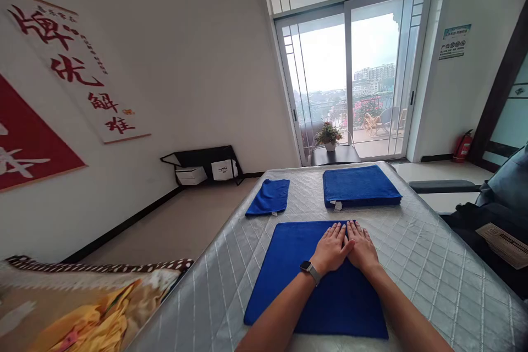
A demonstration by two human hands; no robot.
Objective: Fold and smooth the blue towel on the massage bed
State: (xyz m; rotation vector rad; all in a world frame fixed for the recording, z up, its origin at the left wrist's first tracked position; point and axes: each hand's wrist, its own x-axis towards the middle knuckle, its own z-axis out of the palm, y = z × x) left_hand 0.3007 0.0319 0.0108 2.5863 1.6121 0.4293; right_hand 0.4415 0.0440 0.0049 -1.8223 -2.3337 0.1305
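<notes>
A blue cloth (289,264) lies spread out flat in front of me. Both hands press on its far right part, side by side, with the thumbs meeting. My left hand (330,247), with a watch (310,271) on its wrist, lies flat with the fingers stretched forward. Close against it, my right hand (361,245) is flat too, its fingertips by the cloth's far edge. Beyond the hands sits a neat stack of blue cloths (361,184) with a white tag at its front. Further left is a smaller folded blue cloth (270,197), also tagged.
A silver quilted cover (429,253) spreads over the table. Behind it stands a chair (336,155) with a potted plant (329,136). Bedding with yellow fabric (94,319) lies at lower left. Dark seating with a brown packet (505,245) is at right.
</notes>
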